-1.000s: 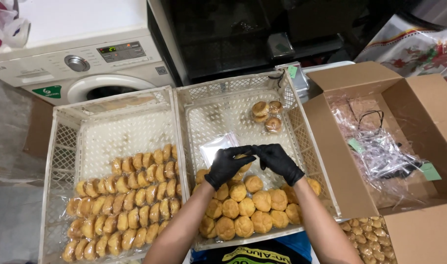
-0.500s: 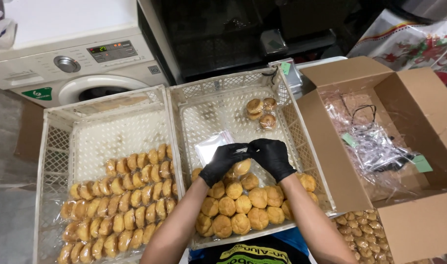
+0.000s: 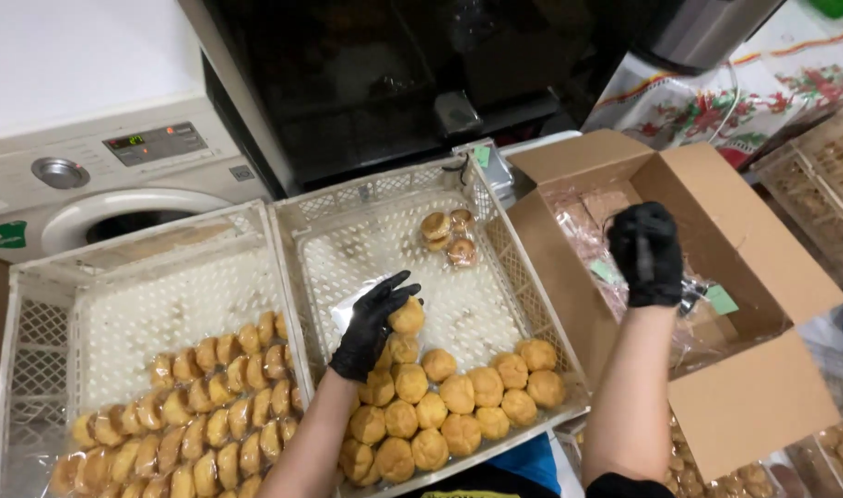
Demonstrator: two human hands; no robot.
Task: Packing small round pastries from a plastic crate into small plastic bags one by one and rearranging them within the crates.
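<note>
A person in black gloves works over two white plastic crates of baked buns, seen from above; the left hand (image 3: 371, 325) rests in the middle crate (image 3: 384, 212), its fingers curled loosely around one round golden bun (image 3: 406, 316) at the top of the pile, with a clear plastic bag (image 3: 347, 300) lying under and beside the palm; the right hand (image 3: 646, 254) hangs inside an open cardboard box (image 3: 762, 406) to the right, turned back-up with the fingers bent downward over a heap of clear plastic bags (image 3: 624, 267); whether it grips any of them cannot be told from this angle.

The round buns (image 3: 458, 397) fill the near half of the middle crate in loose rows, touching one another; a small packed cluster of buns (image 3: 449, 236) sits apart near the far wall of the same crate; the left crate (image 3: 154, 304) holds rows of narrower, wrapped pastries (image 3: 182, 415) in its near half, its far half showing bare mesh.

Behind the crates stands a white washing machine (image 3: 89, 157) with a round door; beside it is a dark oven-like appliance (image 3: 384, 83); a floral cloth (image 3: 716, 101) lies at the upper right; further trays of buns (image 3: 836, 166) edge in at the right.
</note>
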